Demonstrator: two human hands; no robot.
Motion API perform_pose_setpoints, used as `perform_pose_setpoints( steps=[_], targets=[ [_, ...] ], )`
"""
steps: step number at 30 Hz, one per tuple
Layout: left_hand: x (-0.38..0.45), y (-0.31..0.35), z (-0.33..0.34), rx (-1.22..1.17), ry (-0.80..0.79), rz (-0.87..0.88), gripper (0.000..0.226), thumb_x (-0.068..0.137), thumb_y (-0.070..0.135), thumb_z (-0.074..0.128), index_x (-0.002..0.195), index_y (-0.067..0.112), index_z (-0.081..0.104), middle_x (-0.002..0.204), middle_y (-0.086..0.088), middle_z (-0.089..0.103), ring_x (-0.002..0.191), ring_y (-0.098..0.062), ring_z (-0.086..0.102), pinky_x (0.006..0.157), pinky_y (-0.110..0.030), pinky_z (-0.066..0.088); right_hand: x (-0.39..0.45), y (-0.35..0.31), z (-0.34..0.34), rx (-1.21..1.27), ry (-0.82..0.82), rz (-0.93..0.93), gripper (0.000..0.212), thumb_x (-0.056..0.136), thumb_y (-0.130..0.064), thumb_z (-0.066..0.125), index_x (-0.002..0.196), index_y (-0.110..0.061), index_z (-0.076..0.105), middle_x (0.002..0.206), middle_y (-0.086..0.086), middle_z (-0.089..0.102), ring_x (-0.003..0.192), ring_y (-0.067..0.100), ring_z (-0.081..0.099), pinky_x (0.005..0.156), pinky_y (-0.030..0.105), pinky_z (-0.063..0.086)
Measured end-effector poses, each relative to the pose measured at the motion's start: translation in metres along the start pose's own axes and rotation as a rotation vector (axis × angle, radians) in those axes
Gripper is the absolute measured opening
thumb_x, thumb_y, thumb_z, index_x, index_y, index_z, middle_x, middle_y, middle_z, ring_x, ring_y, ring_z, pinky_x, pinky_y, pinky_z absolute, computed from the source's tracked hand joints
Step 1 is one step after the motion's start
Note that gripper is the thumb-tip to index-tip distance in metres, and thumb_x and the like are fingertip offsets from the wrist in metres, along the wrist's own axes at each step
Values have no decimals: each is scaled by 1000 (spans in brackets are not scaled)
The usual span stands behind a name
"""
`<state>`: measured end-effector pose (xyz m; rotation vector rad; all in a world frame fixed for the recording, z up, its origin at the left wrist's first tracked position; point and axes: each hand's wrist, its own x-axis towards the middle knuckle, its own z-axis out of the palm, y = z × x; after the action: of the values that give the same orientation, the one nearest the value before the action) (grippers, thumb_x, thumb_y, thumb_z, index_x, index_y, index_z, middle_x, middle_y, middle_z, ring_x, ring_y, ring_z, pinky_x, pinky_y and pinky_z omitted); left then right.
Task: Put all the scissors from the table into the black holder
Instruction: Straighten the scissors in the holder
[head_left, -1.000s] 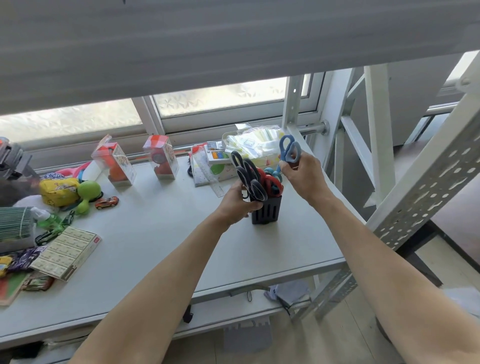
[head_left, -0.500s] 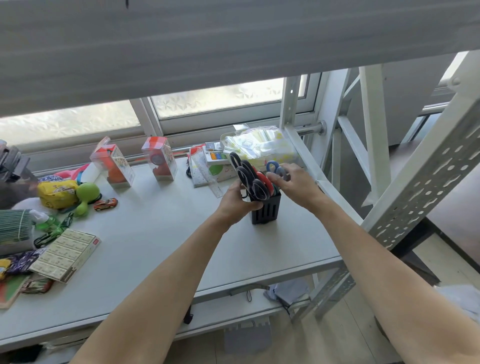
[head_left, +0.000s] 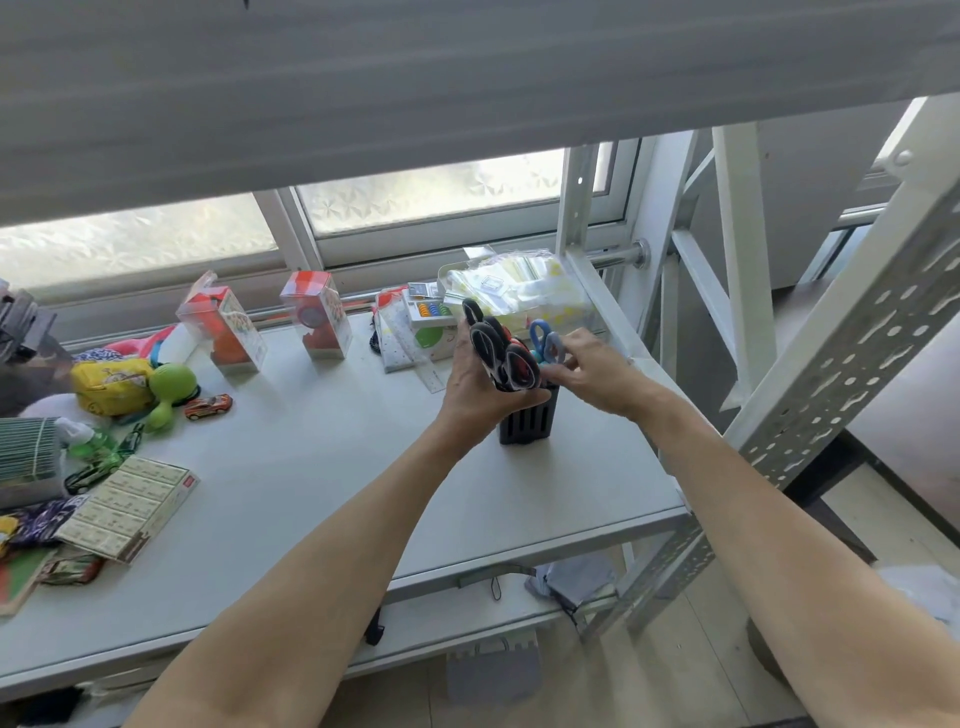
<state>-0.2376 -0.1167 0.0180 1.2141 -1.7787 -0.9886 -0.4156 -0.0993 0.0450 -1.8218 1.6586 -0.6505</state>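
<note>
While your left hand (head_left: 475, 387) grips the black holder (head_left: 527, 422) among black-handled scissors (head_left: 491, 340), your right hand (head_left: 592, 371) pinches the blue-handled scissors (head_left: 545, 340), apparently seated; no loose scissors visible on the bench (head_left: 322, 467).

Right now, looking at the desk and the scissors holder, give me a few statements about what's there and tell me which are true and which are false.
1. The black holder stands upright on the table. True.
2. The blue-handled scissors lie flat on the table. False: their handles stick up from the holder, by the right hand.
3. The left hand is at the holder, beside the black-handled scissors. True.
4. The toy car sits right next to the holder. False: it is far to the left, near the green toy.
5. The holder is empty. False: several scissors are in it.
</note>
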Motion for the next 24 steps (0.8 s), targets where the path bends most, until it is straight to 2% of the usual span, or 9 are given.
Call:
perform_pose_setpoints(
  steps=[2,4,6,9,12,16,20,22,24],
  targets=[
    [0,0,0,-57,27,13,98,58,26,91,136,21,32,121,5,54,112,-5,57,97,-23,51,4,3,1,30,53,-30,17,97,-25,55,80,-24,56,98,8,49,88,26,54,81,34,42],
    [1,4,-4,-91,41,17,110,57,31,90,144,32,22,132,-2,53,120,-16,58,101,-39,51,6,7,3,63,83,-42,18,97,-25,54,112,-20,63,103,12,53,91,28,57,86,39,48],
    [1,5,-10,-109,7,-2,123,60,26,90,152,33,7,138,2,48,122,-14,56,99,-34,52,7,10,5,64,82,-36,48,97,-23,54,143,-18,43,106,13,56,92,28,59,89,41,51],
    [6,3,-21,-98,-86,-26,112,68,10,86,152,20,12,133,3,48,117,-10,56,77,-8,53,7,12,6,33,35,-10,64,92,-24,61,150,-24,33,110,15,58,89,24,59,88,38,52],
    [11,1,-28,-63,-176,-49,99,69,12,86,145,14,23,139,-6,49,126,-20,52,77,-6,50,10,11,2,11,-39,-17,85,81,-22,71,151,-34,24,107,12,59,87,22,59,86,36,53],
    [13,7,-22,0,-234,-62,88,70,18,87,139,13,32,116,8,57,113,-14,55,90,-18,44,14,9,-1,-14,-70,-9,89,78,-26,77,150,-30,25,104,10,61,93,25,61,87,37,53],
    [18,14,-22,36,-246,-54,81,71,18,85,135,10,36,104,15,52,98,1,54,70,3,41,14,5,-6,15,-52,-42,69,79,-20,78,136,-25,41,99,7,61,87,21,62,78,31,53],
    [16,15,-22,29,-243,-52,80,73,18,84,136,11,36,111,7,53,100,0,52,67,6,40,14,4,-8,3,-33,-68,68,78,-18,80,134,-25,43,112,7,59,85,16,61,75,26,51],
    [13,11,-24,4,-241,-64,79,74,19,84,137,14,37,120,3,53,110,-8,51,76,-1,41,12,2,-7,-4,-59,-90,85,75,-19,82,143,-36,34,135,6,50,96,19,62,80,27,53]
  ],
)
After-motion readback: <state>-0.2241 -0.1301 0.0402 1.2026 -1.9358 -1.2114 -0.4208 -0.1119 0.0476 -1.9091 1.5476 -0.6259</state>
